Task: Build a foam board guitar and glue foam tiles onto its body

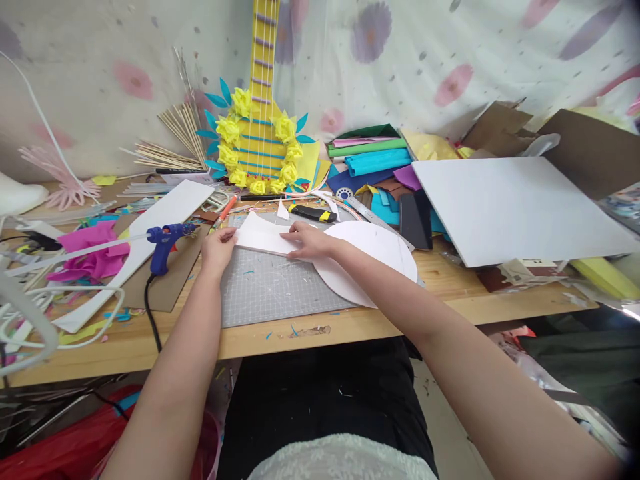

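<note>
Pinching the white foam-board strip (263,235) at its left end, the left hand (219,250) seems to steady it over the grey cutting mat (270,287); the right hand (311,240), thumb and fingers apart, rests on its other end, presumably keeping it level near the white disc (383,243).

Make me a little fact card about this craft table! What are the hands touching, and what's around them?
Left hand: holding the left end of a small white piece
Right hand: touching its right part
Below them: grey cutting mat
Beside right hand: round white piece
Behind: black-and-yellow cutter
Left side: blue glue gun
Back: flowery yellow guitar
</note>
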Motion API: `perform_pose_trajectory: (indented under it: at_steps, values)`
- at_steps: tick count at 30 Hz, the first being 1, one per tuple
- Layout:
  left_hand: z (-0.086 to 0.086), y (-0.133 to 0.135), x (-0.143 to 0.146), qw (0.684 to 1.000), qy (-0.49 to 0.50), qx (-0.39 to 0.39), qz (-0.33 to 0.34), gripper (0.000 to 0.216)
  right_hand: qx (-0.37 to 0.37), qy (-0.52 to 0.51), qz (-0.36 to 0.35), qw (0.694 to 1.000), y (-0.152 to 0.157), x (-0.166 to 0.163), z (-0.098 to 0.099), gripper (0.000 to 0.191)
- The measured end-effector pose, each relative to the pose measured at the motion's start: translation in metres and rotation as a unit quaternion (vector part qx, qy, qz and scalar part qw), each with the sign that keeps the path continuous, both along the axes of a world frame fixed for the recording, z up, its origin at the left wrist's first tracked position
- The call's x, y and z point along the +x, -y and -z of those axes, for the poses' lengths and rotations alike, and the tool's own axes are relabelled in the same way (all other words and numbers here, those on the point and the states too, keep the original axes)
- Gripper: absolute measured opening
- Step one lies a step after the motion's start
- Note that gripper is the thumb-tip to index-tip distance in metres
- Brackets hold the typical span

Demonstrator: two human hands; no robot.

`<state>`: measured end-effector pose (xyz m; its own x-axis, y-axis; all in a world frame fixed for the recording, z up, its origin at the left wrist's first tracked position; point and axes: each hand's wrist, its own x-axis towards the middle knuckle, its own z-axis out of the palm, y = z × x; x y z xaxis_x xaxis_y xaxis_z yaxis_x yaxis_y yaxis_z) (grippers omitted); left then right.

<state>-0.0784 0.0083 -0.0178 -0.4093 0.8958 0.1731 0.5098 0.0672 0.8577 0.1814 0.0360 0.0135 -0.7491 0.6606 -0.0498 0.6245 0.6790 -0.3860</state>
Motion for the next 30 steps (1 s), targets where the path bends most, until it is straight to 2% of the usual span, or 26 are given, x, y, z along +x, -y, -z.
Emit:
perform_pose_trajectory:
  at_steps: [5,9,13,20,30]
  values:
    - [-0.001,0.001,0.001,0.999,-0.042,-0.007,0.004,0.027,0.022,-0.025,-0.009,0.999,0.0,0.013,0.002,0.07]
    - [0.002,0.0,-0.001,0.997,-0.072,0.003,0.01,0.026,0.04,-0.047,-0.003,0.998,-0.004,0.035,0.006,0.052]
    - [0.0,0.001,0.0,0.993,-0.119,0.003,0.01,0.02,0.036,-0.073,0.002,0.997,-0.003,0.047,0.013,0.045]
    - [-0.008,0.004,0.005,0.987,-0.156,-0.002,0.026,0.02,0.039,-0.085,-0.001,0.996,0.002,0.046,0.017,0.044]
    - [-0.007,0.005,0.008,0.98,-0.198,-0.011,0.026,0.02,0.052,-0.088,-0.003,0.995,0.001,0.048,0.022,0.044]
